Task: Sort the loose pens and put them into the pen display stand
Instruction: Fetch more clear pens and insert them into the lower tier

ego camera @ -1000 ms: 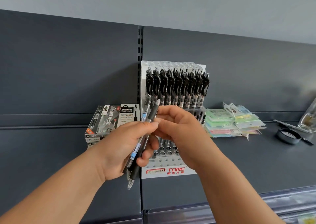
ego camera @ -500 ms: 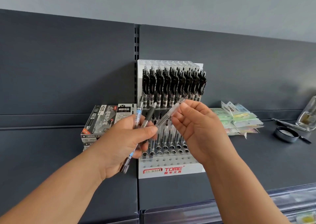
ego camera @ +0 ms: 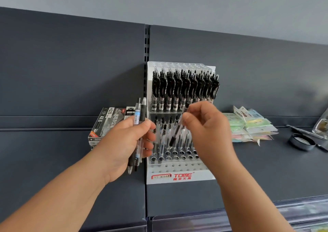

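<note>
The left hand (ego camera: 122, 143), just left of the white perforated plastic pen display stand (ego camera: 179, 171), has its fingers (ego camera: 148, 139) clenched around a bundle of clear and black loose pens (ego camera: 139, 123) held upright. In front of the stand's lower rows, the right hand (ego camera: 207, 130) pinches one clear black-gripped pen (ego camera: 174, 134) between thumb and fingertips, tilted tip-down above the holes.

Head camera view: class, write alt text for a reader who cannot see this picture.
A right hand lowers a clear pen toward the white pen display stand on a dark shelf, while the left hand holds a few more pens upright. Black pens fill the stand's upper tier.
</note>
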### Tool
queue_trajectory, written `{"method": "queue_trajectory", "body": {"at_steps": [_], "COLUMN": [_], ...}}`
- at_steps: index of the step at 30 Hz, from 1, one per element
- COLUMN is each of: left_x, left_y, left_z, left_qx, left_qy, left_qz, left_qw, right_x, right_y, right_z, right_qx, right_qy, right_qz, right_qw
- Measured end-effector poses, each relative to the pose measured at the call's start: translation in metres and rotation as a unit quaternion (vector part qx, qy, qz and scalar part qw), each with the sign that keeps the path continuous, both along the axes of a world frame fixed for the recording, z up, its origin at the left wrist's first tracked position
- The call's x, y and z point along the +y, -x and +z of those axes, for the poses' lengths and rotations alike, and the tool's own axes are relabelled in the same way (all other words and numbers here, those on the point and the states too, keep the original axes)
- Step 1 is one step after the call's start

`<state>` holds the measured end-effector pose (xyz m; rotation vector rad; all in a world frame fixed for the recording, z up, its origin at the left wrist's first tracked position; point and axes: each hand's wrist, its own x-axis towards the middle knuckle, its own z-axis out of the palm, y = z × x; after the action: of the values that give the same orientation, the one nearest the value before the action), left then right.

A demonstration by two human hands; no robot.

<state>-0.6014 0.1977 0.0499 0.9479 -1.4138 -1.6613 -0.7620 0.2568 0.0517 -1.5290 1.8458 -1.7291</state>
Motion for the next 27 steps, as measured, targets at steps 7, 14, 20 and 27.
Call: {"method": "queue_trajectory", "body": {"at_steps": [7, 14, 20, 27], "left_x": [0.002, 0.001, 0.005, 0.008], "left_y": [-0.003, -0.003, -0.003, -0.002], "left_z": [-0.002, -0.004, -0.004, -0.002], "left_qx": [-0.016, -0.017, -0.027, -0.04], "left_qy": [0.004, 0.009, 0.009, 0.005], "left_qz": [-0.018, -0.025, -0.041, -0.054], "left_qw": [1.0, 1.0, 0.999, 0.998], "right_x": [-0.003, -0.001, -0.005, -0.01], "right_y": [-0.001, -0.004, -0.007, -0.002], "right_z": [-0.011, -0.02, -0.03, -0.025], "right_qx": [0.02, 0.099, 0.107, 0.13], "right_qy": [-0.024, -0.081, -0.13, -0.172], "right_qz": [-0.007, -0.009, -0.005, -0.002], "right_qw": [0.999, 0.992, 0.986, 0.977]}}
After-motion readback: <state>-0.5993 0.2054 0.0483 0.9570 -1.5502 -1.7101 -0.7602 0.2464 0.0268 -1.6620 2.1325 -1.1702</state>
